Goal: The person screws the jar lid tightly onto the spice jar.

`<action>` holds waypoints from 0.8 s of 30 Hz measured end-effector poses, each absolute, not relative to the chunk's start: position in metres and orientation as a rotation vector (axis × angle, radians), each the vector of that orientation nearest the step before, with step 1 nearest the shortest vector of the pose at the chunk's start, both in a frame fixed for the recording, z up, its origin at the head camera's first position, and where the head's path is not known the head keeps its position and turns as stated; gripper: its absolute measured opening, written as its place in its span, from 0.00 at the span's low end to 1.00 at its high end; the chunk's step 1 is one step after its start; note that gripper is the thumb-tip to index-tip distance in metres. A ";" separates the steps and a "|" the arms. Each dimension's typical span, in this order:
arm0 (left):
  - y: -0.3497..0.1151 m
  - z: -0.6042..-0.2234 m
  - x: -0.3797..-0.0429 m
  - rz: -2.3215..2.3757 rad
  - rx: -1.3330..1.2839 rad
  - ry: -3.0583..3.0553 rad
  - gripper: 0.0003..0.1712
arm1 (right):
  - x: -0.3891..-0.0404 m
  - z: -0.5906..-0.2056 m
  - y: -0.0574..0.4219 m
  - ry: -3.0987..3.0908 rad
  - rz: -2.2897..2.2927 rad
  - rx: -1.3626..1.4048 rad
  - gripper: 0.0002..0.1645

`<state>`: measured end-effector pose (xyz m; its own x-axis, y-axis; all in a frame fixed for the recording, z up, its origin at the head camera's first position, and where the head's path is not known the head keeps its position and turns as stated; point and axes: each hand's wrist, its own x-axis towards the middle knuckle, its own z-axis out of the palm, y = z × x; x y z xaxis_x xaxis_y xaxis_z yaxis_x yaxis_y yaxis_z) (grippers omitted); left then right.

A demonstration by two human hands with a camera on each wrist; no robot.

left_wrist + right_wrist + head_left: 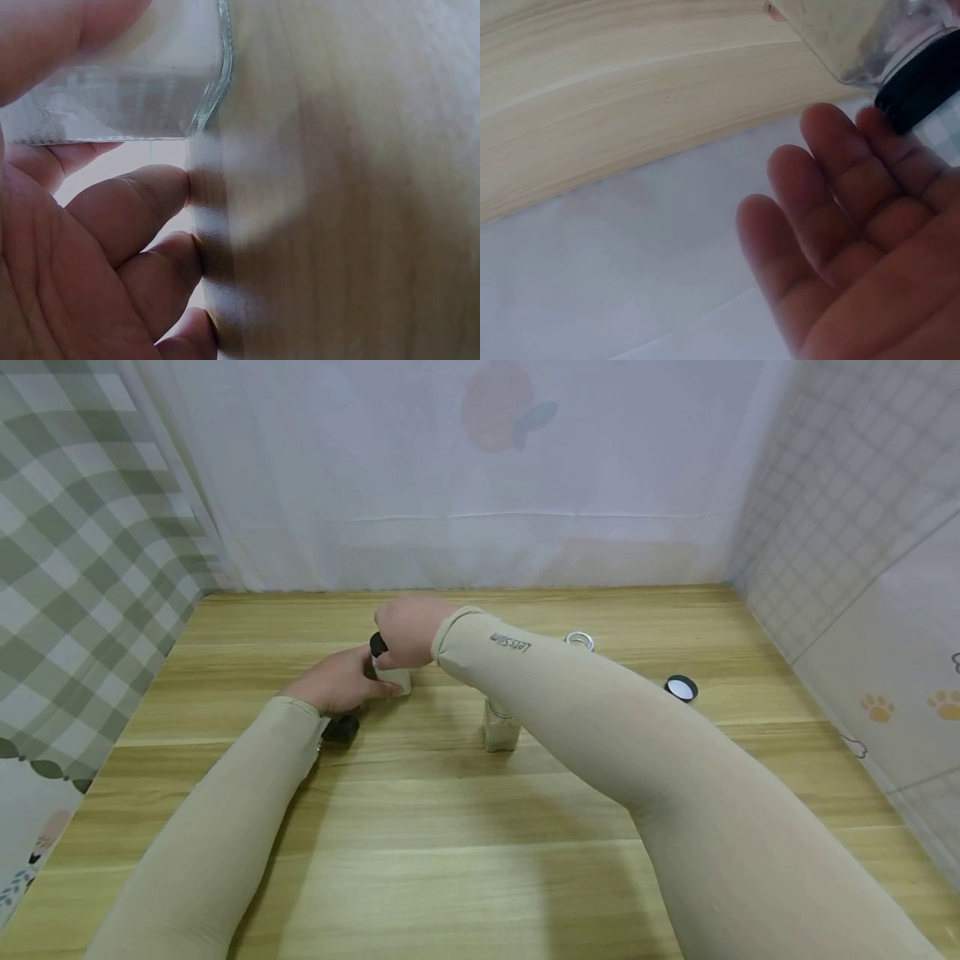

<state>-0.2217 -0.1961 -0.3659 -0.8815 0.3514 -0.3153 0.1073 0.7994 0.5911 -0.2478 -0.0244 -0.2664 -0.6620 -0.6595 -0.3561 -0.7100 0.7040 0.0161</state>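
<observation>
At the left of the table, my left hand [339, 682] holds a small square glass jar [397, 679] between thumb and fingers. The jar's clear wall and base [142, 105] show in the left wrist view, while the other fingertips touch the table. My right hand [412, 628] reaches across and pinches the black lid [377, 644] at the jar's mouth. In the right wrist view the lid [924, 84] sits on the jar neck, an index fingertip against its edge and the other fingers extended. The thumb is hidden there.
A second square glass jar [501, 731] stands at mid-table, partly covered by the right forearm. Behind that arm a silver ring-shaped rim [580, 640] shows. A black lid with a white inside [681, 688] lies at the right. Curtains [480, 510] border the table.
</observation>
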 end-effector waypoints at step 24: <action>-0.196 -0.364 -0.221 0.795 0.332 2.580 0.37 | -0.250 -0.265 -0.023 2.531 0.201 -1.070 0.26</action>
